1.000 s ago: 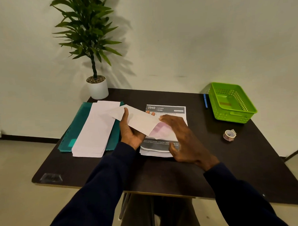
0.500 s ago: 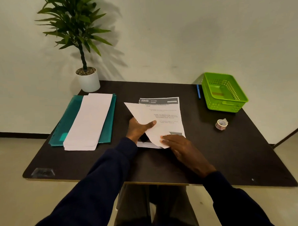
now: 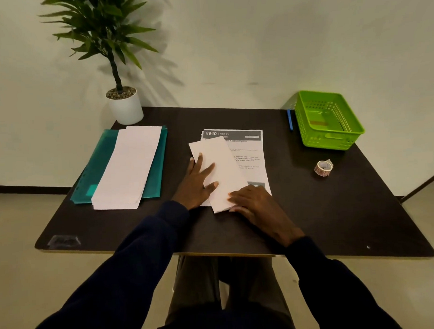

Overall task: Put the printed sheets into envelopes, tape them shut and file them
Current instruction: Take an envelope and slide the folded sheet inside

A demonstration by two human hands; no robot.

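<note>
A white sheet folded into a long strip (image 3: 221,169) lies slanted on the stack of printed sheets (image 3: 250,148) headed "2940 KITCHEN" at the table's middle. My left hand (image 3: 198,182) rests flat on the strip's left half, fingers spread. My right hand (image 3: 254,205) grips the strip's near end at its lower right corner. A stack of long white envelopes (image 3: 130,167) sits on a teal folder (image 3: 98,163) to the left. A roll of tape (image 3: 323,168) lies at the right.
A green plastic basket (image 3: 329,121) stands at the back right with a blue pen (image 3: 290,120) beside it. A potted plant (image 3: 124,103) occupies the back left corner. The dark table (image 3: 335,209) has its near edge just past my wrists.
The sheet, held up off the stack in both hands before, now lies folded and pressed down on the stack. My left hand went from gripping its edge to lying flat on it.
</note>
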